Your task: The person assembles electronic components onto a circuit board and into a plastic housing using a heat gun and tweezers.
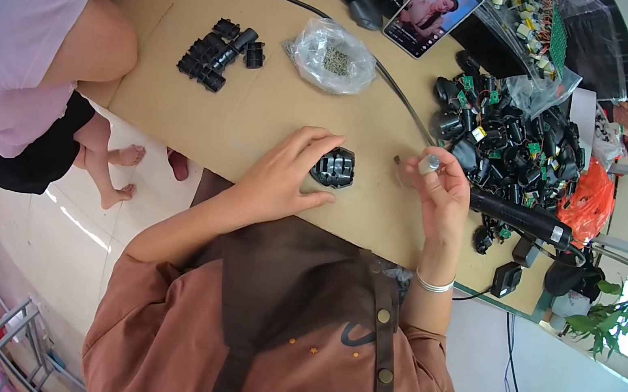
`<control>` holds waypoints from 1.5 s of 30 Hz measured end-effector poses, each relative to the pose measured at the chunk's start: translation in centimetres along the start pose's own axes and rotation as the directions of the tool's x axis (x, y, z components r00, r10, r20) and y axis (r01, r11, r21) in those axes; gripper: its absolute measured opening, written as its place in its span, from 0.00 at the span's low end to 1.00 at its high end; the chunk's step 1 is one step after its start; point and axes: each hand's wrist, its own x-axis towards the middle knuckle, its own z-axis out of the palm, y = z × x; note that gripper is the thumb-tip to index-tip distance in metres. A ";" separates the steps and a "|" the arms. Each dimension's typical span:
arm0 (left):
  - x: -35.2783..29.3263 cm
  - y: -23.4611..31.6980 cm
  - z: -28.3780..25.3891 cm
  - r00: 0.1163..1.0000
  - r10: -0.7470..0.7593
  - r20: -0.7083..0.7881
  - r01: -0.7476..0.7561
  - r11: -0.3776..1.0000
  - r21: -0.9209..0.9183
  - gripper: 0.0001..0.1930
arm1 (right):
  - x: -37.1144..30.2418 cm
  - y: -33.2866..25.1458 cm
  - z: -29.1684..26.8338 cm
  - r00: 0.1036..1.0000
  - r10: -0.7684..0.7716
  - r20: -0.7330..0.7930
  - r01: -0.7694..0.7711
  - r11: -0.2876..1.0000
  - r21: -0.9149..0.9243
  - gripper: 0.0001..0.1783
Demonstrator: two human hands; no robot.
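My left hand [282, 173] rests on the table, thumb and fingers spread around a black ribbed plastic part [334, 168]. The index finger is close against its upper left edge; the thumb lies apart below it. To the right, my right hand [443, 193] is raised, fingertips pinching a small silvery metal cylinder [429, 163] with its flat end up. I cannot make out its exact kind. Beside the right wrist lies a black tubular tool [520, 218] with a cable at its right end.
Several black ribbed parts [217, 53] lie at the far left. A clear bag [336, 56] of small metal pieces and a propped phone [434, 10] stand farther back. Black housings with green boards [515, 142] are heaped right. Another person [50, 47] sits at the left.
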 end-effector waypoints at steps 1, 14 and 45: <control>0.0 0.0 0.1 1.000 0.008 -0.008 -0.008 1.000 0.017 0.38 | 0.0 -0.1 0.1 1.000 0.006 0.001 -0.006 1.000 -0.004 0.16; 0.0 -0.9 0.6 0.998 0.026 -0.061 -0.023 0.999 0.049 0.31 | -0.2 3.1 6.9 0.899 -0.259 0.354 0.438 0.471 -0.766 0.17; -0.3 -1.4 0.7 0.996 0.035 -0.082 -0.036 0.999 -0.009 0.26 | -0.1 3.0 8.3 0.821 -0.234 0.520 0.556 0.125 -0.822 0.19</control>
